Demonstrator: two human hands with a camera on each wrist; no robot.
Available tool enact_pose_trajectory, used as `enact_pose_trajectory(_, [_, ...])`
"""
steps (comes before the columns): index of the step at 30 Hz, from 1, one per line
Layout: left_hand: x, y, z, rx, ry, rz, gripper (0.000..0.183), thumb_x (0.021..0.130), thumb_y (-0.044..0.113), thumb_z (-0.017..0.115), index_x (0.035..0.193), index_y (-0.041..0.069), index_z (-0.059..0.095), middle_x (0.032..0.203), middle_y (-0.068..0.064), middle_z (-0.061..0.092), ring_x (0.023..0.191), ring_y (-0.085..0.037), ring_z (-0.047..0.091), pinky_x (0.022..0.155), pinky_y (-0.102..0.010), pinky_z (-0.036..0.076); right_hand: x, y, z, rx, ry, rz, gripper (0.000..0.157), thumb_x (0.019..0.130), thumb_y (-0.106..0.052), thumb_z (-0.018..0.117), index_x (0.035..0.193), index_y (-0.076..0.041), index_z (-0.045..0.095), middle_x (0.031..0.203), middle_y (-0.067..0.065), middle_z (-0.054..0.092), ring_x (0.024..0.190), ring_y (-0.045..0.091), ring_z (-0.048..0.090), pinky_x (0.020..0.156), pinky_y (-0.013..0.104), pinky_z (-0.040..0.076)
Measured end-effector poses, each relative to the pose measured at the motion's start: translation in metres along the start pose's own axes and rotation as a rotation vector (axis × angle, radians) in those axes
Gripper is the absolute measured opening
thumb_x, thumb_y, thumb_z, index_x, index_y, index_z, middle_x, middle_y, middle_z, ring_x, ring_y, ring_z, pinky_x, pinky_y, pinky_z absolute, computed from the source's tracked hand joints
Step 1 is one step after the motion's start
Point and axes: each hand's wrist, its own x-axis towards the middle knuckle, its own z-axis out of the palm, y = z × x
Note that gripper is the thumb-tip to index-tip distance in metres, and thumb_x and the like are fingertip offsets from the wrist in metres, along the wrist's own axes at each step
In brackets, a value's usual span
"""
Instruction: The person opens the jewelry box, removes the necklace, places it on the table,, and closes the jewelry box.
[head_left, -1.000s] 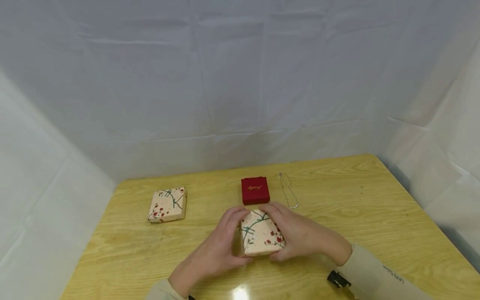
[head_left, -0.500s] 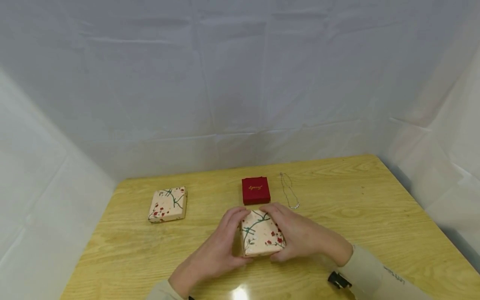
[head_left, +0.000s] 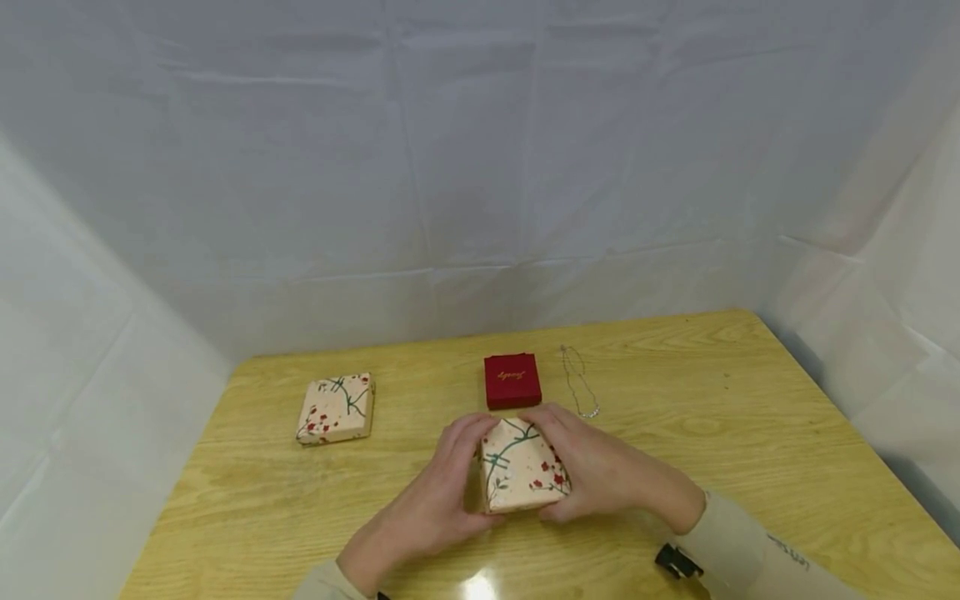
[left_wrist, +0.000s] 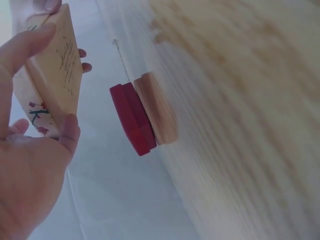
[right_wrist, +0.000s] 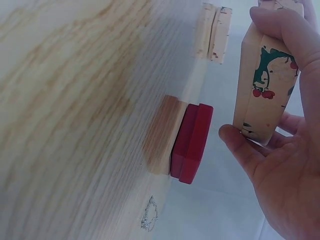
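Note:
Between my two hands is a cream gift box printed with red blossoms and green branches. My left hand grips its left side, and my right hand grips the right side. Both wrist views show the box raised off the table; its underside is plain cream with dark lettering in the left wrist view. Just beyond it stands a closed dark red jewelry box with gold script on its lid. To the right of that lies a thin silver chain necklace with shiny stones at its near end.
A second blossom-printed box part sits on the left of the wooden table. It also appears at the top of the right wrist view. White cloth hangs behind the table and along both sides.

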Motion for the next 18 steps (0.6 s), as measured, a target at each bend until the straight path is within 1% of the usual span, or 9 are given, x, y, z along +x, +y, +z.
enact_pose_trajectory(7, [-0.0002,-0.0006,0.0003,-0.022,-0.009,-0.015,0.128,0.069,0.012,0.1,0.168,0.017,0.019,0.169,-0.001,0.024,0.156,-0.02,0.024,0.121,-0.045,0.034,0.0001,0.0,-0.0001,0.018,0.001,0.002,0.119,0.067,-0.041,0.099,0.162,-0.017,0.032,0.148,-0.004,0.046,0.122,0.008,0.052,0.107,0.036,0.051])
enact_pose_trajectory(13, [-0.0007,-0.0013,0.0003,-0.035,-0.027,-0.028,0.133,0.07,0.01,0.1,0.17,0.017,0.014,0.17,-0.003,0.023,0.156,-0.021,0.023,0.122,-0.045,0.033,-0.0002,-0.0003,-0.0006,0.033,-0.006,0.006,0.119,0.067,-0.04,0.099,0.162,-0.018,0.031,0.147,-0.005,0.046,0.12,0.007,0.052,0.106,0.035,0.052])
enact_pose_trajectory(18, [-0.0015,-0.0015,0.0007,-0.049,-0.032,-0.059,0.138,0.071,0.012,0.1,0.171,0.028,0.005,0.171,-0.006,0.023,0.157,-0.023,0.024,0.122,-0.047,0.032,-0.0001,-0.0004,-0.0006,0.049,-0.008,0.009,0.119,0.067,-0.04,0.099,0.162,-0.018,0.031,0.147,-0.006,0.045,0.121,0.008,0.053,0.106,0.036,0.052])
